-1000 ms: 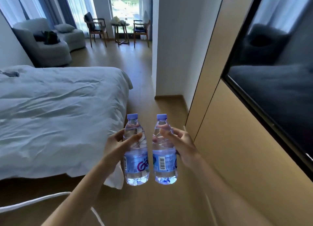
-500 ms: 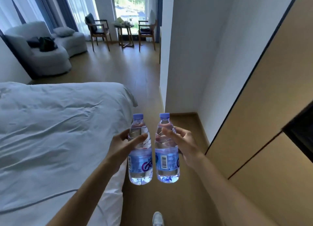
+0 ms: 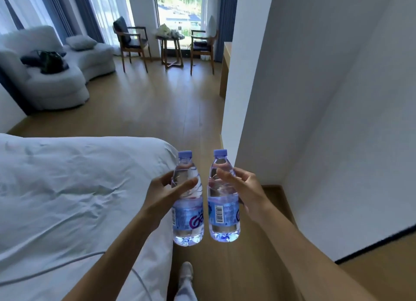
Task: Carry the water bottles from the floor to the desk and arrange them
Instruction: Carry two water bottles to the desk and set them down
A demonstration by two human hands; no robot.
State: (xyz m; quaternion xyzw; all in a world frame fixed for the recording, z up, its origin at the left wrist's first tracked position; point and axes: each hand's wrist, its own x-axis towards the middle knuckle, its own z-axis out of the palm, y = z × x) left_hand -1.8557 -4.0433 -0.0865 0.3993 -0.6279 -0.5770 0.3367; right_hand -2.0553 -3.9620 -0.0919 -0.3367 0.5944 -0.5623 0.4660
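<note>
Two clear water bottles with light blue caps and blue labels hang upright side by side in front of me. My left hand point(image 3: 165, 193) grips the left bottle point(image 3: 188, 219) around its upper body. My right hand point(image 3: 244, 189) grips the right bottle point(image 3: 224, 215) the same way, its barcode facing me. The bottles are a small gap apart and well above the wooden floor. A light wooden desk edge point(image 3: 225, 68) shows past the white wall corner, far ahead on the right.
A white bed point(image 3: 74, 199) fills the left side, close to my left arm. A white wall point(image 3: 315, 98) stands on the right. Ahead, wooden floor point(image 3: 157, 111) leads to a grey sofa point(image 3: 51, 75), two chairs and a small table point(image 3: 171, 50) by the window. My foot point(image 3: 186, 271) is below.
The view has moved forward along the bed's end and turned left; the dark panel and wooden wall on the right have slid out of sight. Both hands still hold their bottles the same way.
</note>
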